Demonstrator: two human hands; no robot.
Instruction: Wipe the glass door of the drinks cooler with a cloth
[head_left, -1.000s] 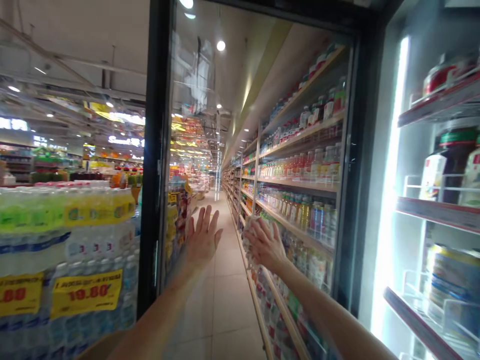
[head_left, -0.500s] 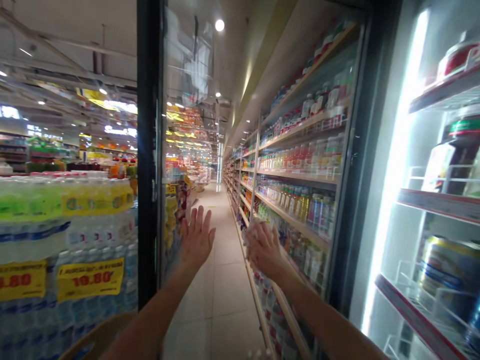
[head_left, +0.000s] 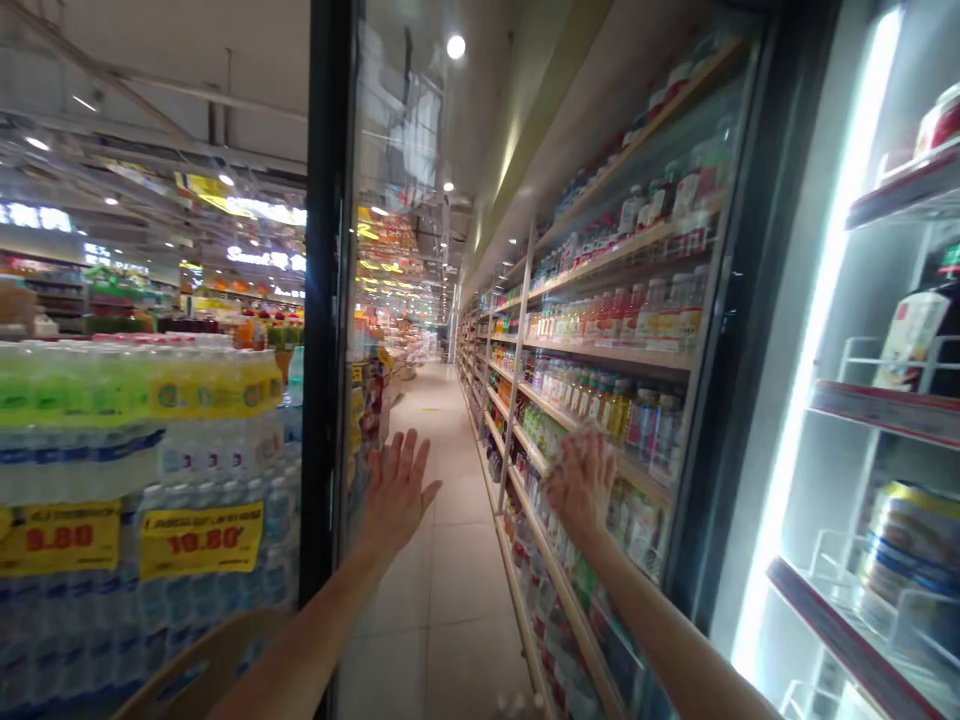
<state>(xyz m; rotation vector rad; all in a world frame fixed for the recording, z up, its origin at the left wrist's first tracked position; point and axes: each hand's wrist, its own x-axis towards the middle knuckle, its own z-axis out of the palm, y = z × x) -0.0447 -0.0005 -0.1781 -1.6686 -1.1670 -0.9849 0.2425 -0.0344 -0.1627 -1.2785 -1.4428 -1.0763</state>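
An opened glass cooler door with a black frame fills the middle of the head view. On its pane, left of centre, my left hand lies flat with fingers spread, holding nothing. Further right, my right hand presses a pale crumpled cloth against the glass. The cloth shows only at the edges of the fingers, and blur softens its outline. Behind the pane, or mirrored in it, appear an aisle and shelves of bottles.
To the right is the lit cooler interior with wire-fronted shelves and cans. Stacked packs of bottles with yellow price signs stand left of the door frame. A tan rounded object sits at the lower left.
My right hand has moved right across the glass with the cloth. My left hand stays flat on the pane. The whole view has shifted slightly.
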